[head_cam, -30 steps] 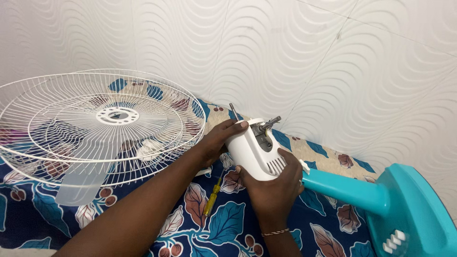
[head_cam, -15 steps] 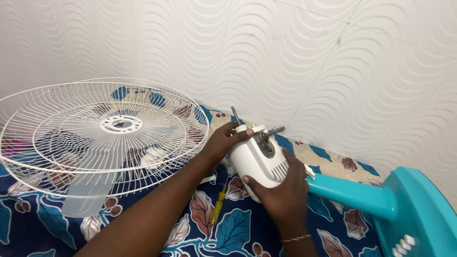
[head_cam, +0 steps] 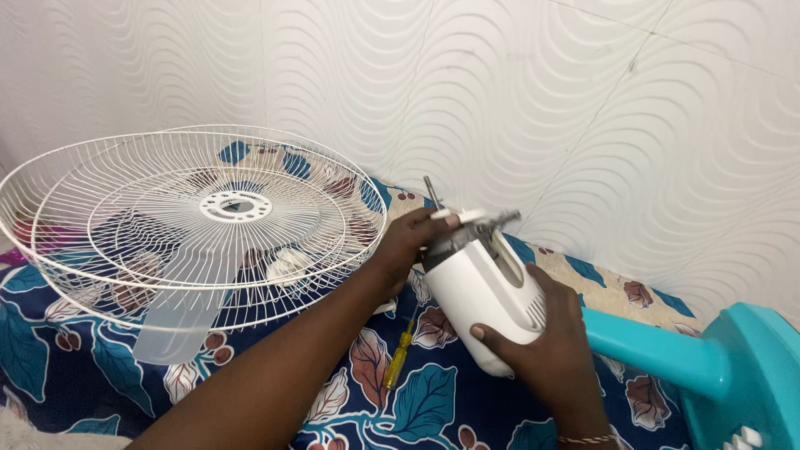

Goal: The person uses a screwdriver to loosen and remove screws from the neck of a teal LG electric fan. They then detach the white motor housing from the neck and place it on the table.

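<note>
My right hand (head_cam: 546,342) grips the white motor housing (head_cam: 483,287) of a fan from below and from the side. My left hand (head_cam: 408,246) holds the housing's front end, fingertips over its rim beside the metal shaft (head_cam: 500,220). A thin metal rod (head_cam: 432,192) sticks up behind the left fingers. The housing is joined to a teal stem (head_cam: 646,350) that runs to the teal fan base (head_cam: 750,375) at the right. A yellow-handled screwdriver (head_cam: 398,354) lies on the cloth under my left forearm.
Two white wire fan guards (head_cam: 192,221) are stacked at the left, with a translucent fan blade (head_cam: 171,329) under them. Everything rests on a blue floral cloth (head_cam: 417,400). A white wavy-patterned wall (head_cam: 542,100) rises right behind.
The motor housing has tilted, its front end now raised and turned more toward the wall. My right hand slid lower under the housing. The view shifted slightly right.
</note>
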